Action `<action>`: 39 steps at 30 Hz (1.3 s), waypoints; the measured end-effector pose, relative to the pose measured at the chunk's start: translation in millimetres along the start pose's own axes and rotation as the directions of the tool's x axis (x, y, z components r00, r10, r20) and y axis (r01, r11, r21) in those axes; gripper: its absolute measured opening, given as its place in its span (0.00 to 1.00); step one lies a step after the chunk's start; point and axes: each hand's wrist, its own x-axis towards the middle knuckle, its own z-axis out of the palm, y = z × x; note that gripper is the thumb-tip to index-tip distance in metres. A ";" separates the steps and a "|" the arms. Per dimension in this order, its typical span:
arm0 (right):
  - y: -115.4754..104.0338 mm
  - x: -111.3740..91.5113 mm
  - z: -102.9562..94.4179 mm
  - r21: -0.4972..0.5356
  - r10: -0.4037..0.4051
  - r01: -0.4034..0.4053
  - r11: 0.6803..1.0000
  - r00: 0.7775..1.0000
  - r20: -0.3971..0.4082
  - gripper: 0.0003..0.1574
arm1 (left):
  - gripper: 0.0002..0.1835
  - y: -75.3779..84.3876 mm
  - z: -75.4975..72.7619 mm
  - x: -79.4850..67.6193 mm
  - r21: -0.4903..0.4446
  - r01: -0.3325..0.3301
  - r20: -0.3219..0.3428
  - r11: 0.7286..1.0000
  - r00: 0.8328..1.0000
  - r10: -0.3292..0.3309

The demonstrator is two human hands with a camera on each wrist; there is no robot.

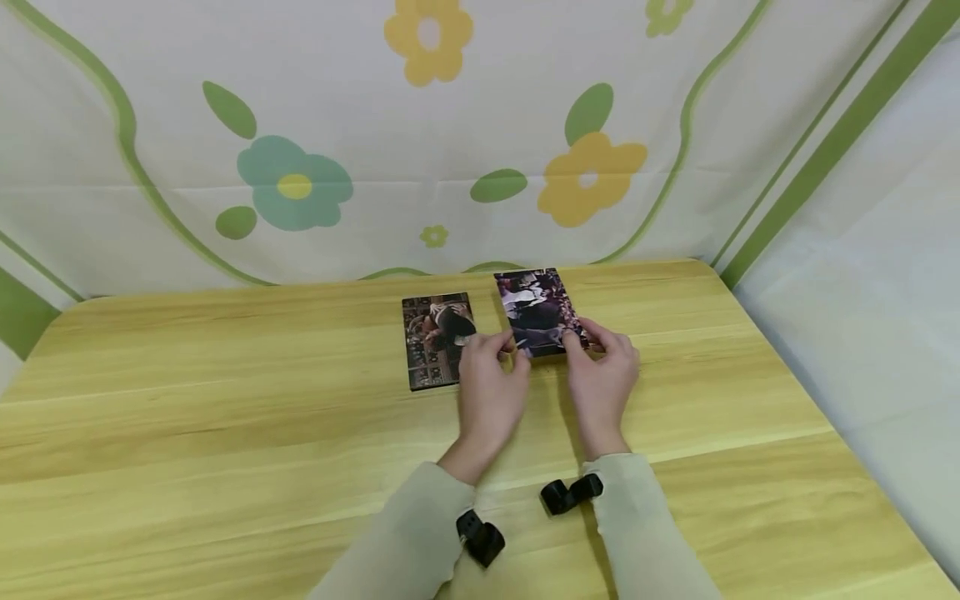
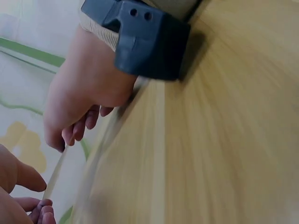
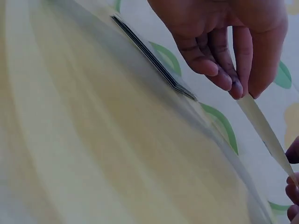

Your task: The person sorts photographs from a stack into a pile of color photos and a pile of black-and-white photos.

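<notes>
Photo card (image 1: 537,308) is pinched by both hands (image 1: 491,392) above a wood-grain tabletop (image 1: 225,450), before a flower-printed white backdrop (image 1: 420,150).

A yellowish wood-grain table (image 1: 225,467) has its streaks running roughly from nine o'clock to three, with rounded far corners at ten and two. Towards eleven o'clock from its middle, a thin stack of picture cards (image 1: 431,333) lies flat, dark-printed side up.
</notes>
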 end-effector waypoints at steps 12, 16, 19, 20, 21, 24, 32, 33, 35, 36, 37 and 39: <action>0.1 5.6 0.1 -0.109 0.080 -0.076 0.991 0.996 0.034 0.22 | 0.19 3.4 11.5 2.5 -0.119 0.103 -0.019 0.988 0.994 -0.106; 0.0 5.8 1.8 -0.133 0.110 -0.104 0.986 0.993 0.036 0.22 | 0.18 3.4 12.1 4.5 -0.127 0.124 -0.014 0.984 0.992 -0.126; 0.5 6.3 1.9 -0.158 0.119 -0.111 0.981 0.992 0.042 0.23 | 0.19 3.2 14.5 4.8 -0.138 0.150 -0.003 0.979 0.988 -0.151; 0.5 6.4 1.5 -0.171 0.119 -0.109 0.979 0.992 0.049 0.23 | 0.19 3.2 15.3 4.6 -0.140 0.157 0.000 0.978 0.987 -0.158; 0.6 6.4 1.0 -0.186 0.116 -0.104 0.977 0.992 0.057 0.23 | 0.19 2.8 16.2 4.3 -0.143 0.161 0.000 0.977 0.987 -0.162; 1.3 6.6 -0.3 -0.236 0.111 -0.088 0.968 0.990 0.086 0.24 | 0.18 1.5 18.8 3.5 -0.140 0.175 0.004 0.975 0.984 -0.176; 1.7 6.5 -1.1 -0.309 0.097 -0.054 0.949 0.987 0.125 0.26 | 0.18 -1.7 22.6 2.7 -0.098 0.174 0.013 0.980 0.985 -0.174; 1.8 6.8 -0.9 -0.312 0.096 -0.053 0.949 0.988 0.124 0.26 | 0.18 -2.2 22.9 2.9 -0.090 0.170 0.014 0.981 0.985 -0.169; 1.2 6.8 -0.7 -0.315 0.095 -0.051 0.948 0.988 0.125 0.26 | 0.18 -2.6 23.3 2.9 -0.078 0.165 0.017 0.983 0.986 -0.164; 0.9 6.9 -0.6 -0.317 0.095 -0.050 0.947 0.987 0.127 0.26 | 0.19 -2.8 23.4 3.0 -0.074 0.166 0.019 0.983 0.986 -0.165; 0.6 6.8 -0.7 -0.321 0.095 -0.049 0.946 0.987 0.128 0.26 | 0.19 -2.9 23.4 3.0 -0.071 0.164 0.022 0.984 0.986 -0.162; 0.5 6.9 -0.5 -0.328 0.095 -0.048 0.943 0.987 0.129 0.26 | 0.20 -2.9 23.4 2.8 -0.064 0.162 0.029 0.985 0.987 -0.160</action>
